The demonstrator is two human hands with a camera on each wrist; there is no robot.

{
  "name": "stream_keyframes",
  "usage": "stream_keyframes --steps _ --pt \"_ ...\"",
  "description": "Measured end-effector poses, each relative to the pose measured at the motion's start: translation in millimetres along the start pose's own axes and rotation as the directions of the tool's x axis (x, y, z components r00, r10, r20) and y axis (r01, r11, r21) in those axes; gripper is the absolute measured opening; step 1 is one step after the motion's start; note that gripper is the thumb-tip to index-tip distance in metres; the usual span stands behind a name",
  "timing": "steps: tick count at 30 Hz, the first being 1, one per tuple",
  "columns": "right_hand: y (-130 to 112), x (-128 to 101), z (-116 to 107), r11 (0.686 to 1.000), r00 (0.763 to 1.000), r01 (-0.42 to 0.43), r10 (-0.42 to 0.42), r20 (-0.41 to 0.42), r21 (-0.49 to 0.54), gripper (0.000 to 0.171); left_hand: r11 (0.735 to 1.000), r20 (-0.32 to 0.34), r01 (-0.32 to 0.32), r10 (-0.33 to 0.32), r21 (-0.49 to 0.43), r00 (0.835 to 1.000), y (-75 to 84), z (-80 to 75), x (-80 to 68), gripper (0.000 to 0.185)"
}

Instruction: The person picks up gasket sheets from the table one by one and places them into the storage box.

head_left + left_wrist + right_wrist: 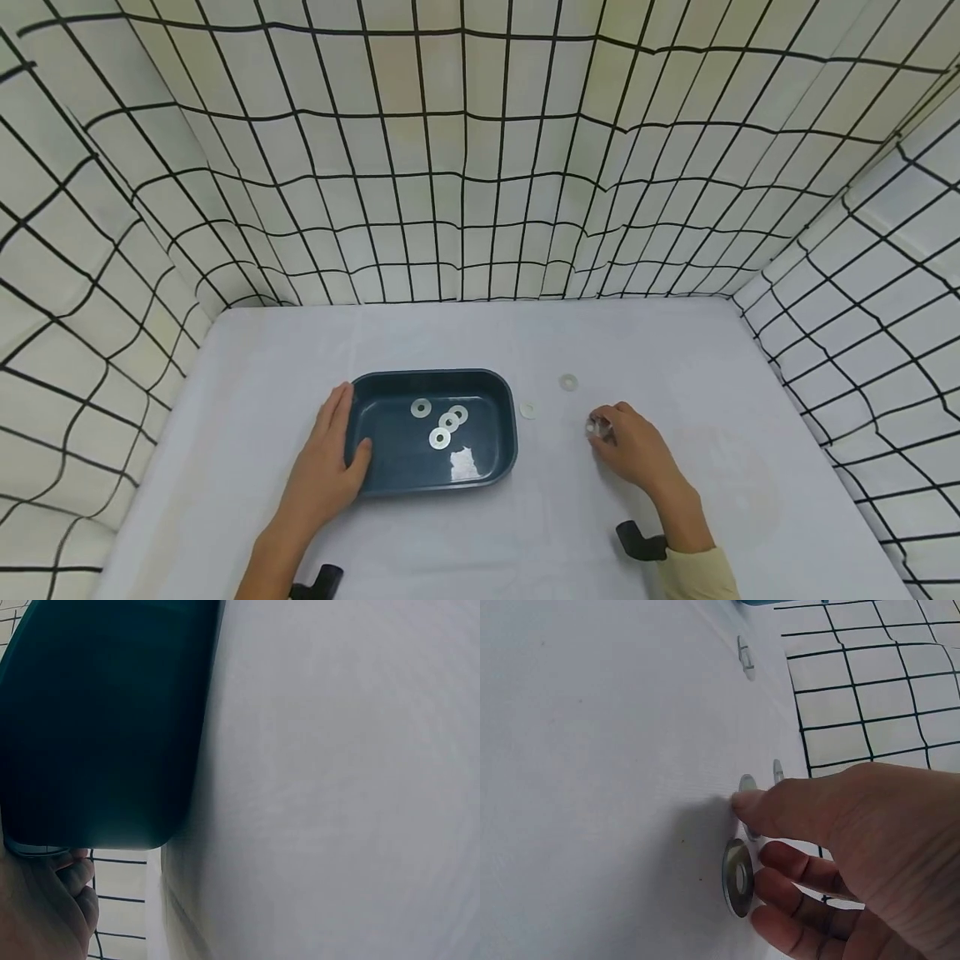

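Note:
A dark blue rectangular tray (pixel 480 383) stands on the white table, with several metal washers (pixel 439 438) lying on its floor, two of them overlapping. My left hand (pixel 322 462) holds the tray's left wall, fingers along the outside and thumb over the rim. In the left wrist view the tray's outer wall (pixel 105 735) fills the upper left. My right hand (pixel 633 442) is low over the table to the right of the tray. Its thumb and fingers curl around a metal washer (pixel 748 784), partly hidden behind the thumb. Another washer (pixel 739 877) is right at the other fingertips.
Between the tray and my right hand, two pale washers (pixel 568 382) lie apart on the white tablecloth (pixel 450 542). A black wire grid (pixel 465 175) over white panels encloses the table at the back and both sides. Black wrist mounts (pixel 641 542) sit below both hands.

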State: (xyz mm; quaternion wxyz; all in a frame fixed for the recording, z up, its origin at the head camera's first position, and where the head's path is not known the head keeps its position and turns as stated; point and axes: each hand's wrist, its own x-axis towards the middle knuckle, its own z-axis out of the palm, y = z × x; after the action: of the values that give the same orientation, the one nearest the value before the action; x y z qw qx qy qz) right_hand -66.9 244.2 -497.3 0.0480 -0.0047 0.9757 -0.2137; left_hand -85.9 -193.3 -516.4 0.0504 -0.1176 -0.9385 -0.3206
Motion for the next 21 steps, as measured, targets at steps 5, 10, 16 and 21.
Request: stream_keyframes --steps 5,10,16,21 --pt "1.0 -6.2 -3.1 1.000 1.000 -0.024 0.024 0.012 -0.008 0.029 1.000 0.014 0.012 -0.012 0.004 1.000 0.4 -0.7 0.0 0.083" --pt "3.8 -15.0 -8.0 0.996 0.993 -0.090 0.090 0.078 0.005 0.021 1.000 0.029 0.025 -0.026 0.018 0.999 -1.9 -0.3 -0.6 0.083" --pt "6.0 -19.0 -11.7 0.996 0.991 -0.082 0.080 0.104 0.018 0.017 1.000 0.024 0.011 -0.011 0.012 1.000 -0.6 -1.2 -1.2 0.083" --pt "6.8 -18.1 -11.7 0.997 0.994 -0.071 0.069 0.080 0.021 0.017 1.000 0.011 0.010 -0.010 0.017 1.000 0.4 0.4 -1.1 0.083"
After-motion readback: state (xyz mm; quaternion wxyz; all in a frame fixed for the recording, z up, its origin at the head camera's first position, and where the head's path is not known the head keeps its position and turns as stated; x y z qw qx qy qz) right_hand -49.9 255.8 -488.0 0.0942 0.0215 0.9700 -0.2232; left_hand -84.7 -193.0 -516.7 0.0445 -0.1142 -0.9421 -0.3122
